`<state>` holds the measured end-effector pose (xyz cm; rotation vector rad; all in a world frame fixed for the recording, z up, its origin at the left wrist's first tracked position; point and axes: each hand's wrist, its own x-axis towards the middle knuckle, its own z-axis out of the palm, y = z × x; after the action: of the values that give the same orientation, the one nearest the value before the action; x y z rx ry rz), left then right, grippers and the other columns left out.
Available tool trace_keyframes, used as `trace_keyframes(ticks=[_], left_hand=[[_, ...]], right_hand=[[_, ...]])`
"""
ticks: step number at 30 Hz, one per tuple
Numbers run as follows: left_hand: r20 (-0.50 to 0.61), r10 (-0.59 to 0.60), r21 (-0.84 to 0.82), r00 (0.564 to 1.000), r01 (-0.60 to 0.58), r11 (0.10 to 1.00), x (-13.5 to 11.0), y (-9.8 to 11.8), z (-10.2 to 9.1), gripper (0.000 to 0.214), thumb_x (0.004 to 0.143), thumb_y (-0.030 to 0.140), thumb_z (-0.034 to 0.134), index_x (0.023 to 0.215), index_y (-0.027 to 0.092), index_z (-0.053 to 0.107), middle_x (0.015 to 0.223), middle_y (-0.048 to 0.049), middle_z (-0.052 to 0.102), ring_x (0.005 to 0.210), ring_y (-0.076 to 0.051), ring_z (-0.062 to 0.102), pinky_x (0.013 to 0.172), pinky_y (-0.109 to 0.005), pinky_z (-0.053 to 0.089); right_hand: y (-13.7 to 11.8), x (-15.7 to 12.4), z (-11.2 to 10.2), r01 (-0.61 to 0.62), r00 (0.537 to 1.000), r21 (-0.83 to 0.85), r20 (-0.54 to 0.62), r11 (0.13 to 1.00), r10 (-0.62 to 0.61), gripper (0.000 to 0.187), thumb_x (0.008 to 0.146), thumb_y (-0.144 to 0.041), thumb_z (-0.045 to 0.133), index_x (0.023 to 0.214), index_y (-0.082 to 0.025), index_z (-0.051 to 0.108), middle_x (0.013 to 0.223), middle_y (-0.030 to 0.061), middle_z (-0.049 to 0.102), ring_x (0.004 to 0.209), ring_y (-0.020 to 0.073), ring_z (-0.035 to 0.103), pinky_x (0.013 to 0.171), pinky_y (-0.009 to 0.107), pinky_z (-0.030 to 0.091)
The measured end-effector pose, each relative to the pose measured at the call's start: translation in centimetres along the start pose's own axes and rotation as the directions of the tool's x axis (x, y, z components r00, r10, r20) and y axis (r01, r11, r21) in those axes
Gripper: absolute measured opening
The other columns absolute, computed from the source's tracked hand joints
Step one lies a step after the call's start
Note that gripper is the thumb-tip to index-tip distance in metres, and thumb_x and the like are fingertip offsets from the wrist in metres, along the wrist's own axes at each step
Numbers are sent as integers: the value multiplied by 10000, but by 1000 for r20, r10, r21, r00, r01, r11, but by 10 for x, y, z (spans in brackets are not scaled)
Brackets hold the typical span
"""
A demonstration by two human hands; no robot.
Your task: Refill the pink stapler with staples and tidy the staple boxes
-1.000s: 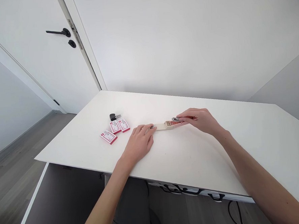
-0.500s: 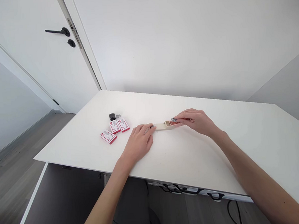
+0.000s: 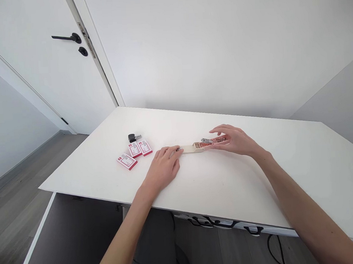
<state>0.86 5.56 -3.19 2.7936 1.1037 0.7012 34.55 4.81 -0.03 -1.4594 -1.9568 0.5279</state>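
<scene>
Since half a second ago the right hand (image 3: 238, 141) has raised and spread its fingers off the long cream-and-pink plastic stapler (image 3: 204, 145). At the left of the white tabletop (image 3: 227, 184) lie three small red-and-white cardboard boxes (image 3: 135, 150), with a small black-and-silver object (image 3: 134, 137) just behind them. The left hand (image 3: 162, 168) rests palm down, fingers loosely extended, its fingertips against the stapler's cream end. The stapler lies opened out flat mid-table between both hands. The right hand is half open, cupped about the pink end, gripping nothing.
</scene>
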Motion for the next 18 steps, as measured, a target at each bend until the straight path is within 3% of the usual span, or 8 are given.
trace_keyframes(ticks=[5, 9, 12, 16, 18], left_hand=[[8, -6, -3, 1000, 6, 1000, 0, 1, -3, 431, 1052, 174, 429, 1427, 257, 624, 1482, -83, 630, 1327, -296, 556, 1103, -519, 494], [2, -12, -12, 1000, 12, 1000, -1, 1, -3, 422, 1050, 168, 436, 1416, 246, 632, 1486, -72, 637, 1325, -289, 562, 1110, -505, 488], [0, -19, -16, 1000, 19, 1000, -2, 1, -2, 414, 1050, 162, 437, 1405, 230, 639, 1494, -63, 642, 1319, -287, 569, 1110, -500, 487], [5, -29, -25, 1000, 29, 999, -1, 0, -1, 419, 1047, 159, 437, 1413, 221, 631, 1504, -54, 643, 1318, -286, 567, 1109, -501, 488], [6, -31, -30, 999, 32, 999, -1, 0, -1, 431, 1046, 159, 434, 1433, 214, 615, 1501, -58, 646, 1320, -284, 566, 1111, -499, 487]], right_hand=[[6, 1, -1, -80, 997, 105, 15, 991, 79, 467, 812, -639, 840, 1106, -281, 775, 1212, 104, 768, 1103, 340, 773, 811, 445, 676], [-4, 1, 4, -124, 992, 233, -5, 965, 129, 546, 792, -591, 875, 1220, -286, 724, 1219, 105, 776, 1132, 340, 757, 862, 473, 652], [-12, 2, 11, -113, 990, 373, -32, 921, 135, 602, 781, -562, 897, 1257, -272, 667, 1137, 104, 793, 1094, 326, 758, 855, 468, 637], [-20, 5, 28, -46, 989, 506, -99, 861, 111, 456, 796, -554, 891, 1052, -235, 686, 1172, 123, 764, 1049, 301, 741, 771, 414, 622], [-24, 7, 37, -23, 986, 533, -130, 846, 108, 435, 822, -552, 871, 1065, -239, 692, 1164, 115, 755, 1036, 289, 736, 760, 406, 617]])
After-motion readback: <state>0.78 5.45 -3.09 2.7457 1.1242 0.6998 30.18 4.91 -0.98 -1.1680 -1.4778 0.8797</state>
